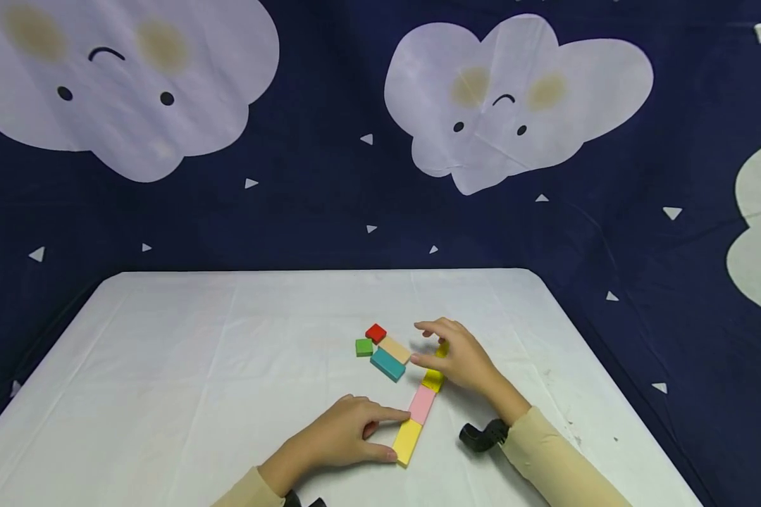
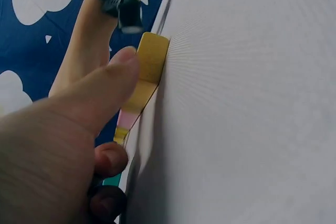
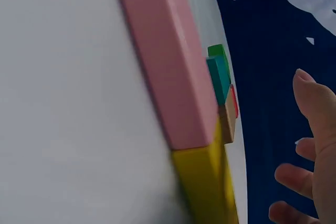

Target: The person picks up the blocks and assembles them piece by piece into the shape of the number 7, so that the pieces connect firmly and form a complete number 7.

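Note:
A row of blocks lies end to end on the table: a yellow block (image 1: pixel 408 443) nearest me, a pink block (image 1: pixel 422 404), then yellow again (image 1: pixel 432 381) at the far end, partly hidden by my right hand (image 1: pixel 461 360). My left hand (image 1: pixel 342 431) touches the row's left side, its straight index finger near the yellow-pink joint and its thumb by the near yellow block's end. Above the far yellow part, the right hand has thumb and fingers spread apart. In the right wrist view its fingers (image 3: pixel 296 179) hold nothing.
Left of the row's far end sits a cluster: a teal block (image 1: pixel 387 365), a beige block (image 1: pixel 395 350), a green block (image 1: pixel 364 348) and a red block (image 1: pixel 375 333). The white table (image 1: pixel 165 366) ends at a dark blue cloud-patterned cloth (image 1: pixel 317 211).

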The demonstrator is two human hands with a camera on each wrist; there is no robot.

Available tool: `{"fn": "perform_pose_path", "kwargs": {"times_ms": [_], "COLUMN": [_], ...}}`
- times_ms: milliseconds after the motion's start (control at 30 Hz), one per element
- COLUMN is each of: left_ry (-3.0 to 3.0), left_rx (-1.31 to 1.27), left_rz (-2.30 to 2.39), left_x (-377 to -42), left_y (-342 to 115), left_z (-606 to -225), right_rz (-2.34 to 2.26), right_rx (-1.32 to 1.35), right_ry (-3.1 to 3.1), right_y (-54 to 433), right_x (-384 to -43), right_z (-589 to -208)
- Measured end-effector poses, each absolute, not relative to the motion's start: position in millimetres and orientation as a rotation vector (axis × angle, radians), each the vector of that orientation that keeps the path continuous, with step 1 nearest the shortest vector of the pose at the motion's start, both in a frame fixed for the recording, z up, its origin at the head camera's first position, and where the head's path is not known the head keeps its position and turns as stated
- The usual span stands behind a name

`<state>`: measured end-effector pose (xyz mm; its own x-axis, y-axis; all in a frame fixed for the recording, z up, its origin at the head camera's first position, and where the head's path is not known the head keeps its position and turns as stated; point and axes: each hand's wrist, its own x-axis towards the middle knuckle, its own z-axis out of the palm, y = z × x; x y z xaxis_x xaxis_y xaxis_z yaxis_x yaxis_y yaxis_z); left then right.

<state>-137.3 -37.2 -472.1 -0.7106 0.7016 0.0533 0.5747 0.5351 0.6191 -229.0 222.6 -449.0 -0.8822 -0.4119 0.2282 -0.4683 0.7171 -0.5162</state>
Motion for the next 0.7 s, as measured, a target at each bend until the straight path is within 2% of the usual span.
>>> {"fn": "perform_pose_path", "kwargs": {"times_ms": [400,700], "left_ry": [2.644,2.664], "left_rx": [1.117,1.121], "left_rz": [0.886,0.877], "left_x": [-132.6,-132.1], "left_y": [-37.0,-35.8], "left_z": [-478.4,-480.8], "right_rz": [0.857,0.742], "right_rx": [1.043,1.11], "right_ry": [-2.951,-2.995], "right_y": [182.4,158.8], "right_x": [-266.2,-278.4], "right_z": [-446.7,-447.9]}}
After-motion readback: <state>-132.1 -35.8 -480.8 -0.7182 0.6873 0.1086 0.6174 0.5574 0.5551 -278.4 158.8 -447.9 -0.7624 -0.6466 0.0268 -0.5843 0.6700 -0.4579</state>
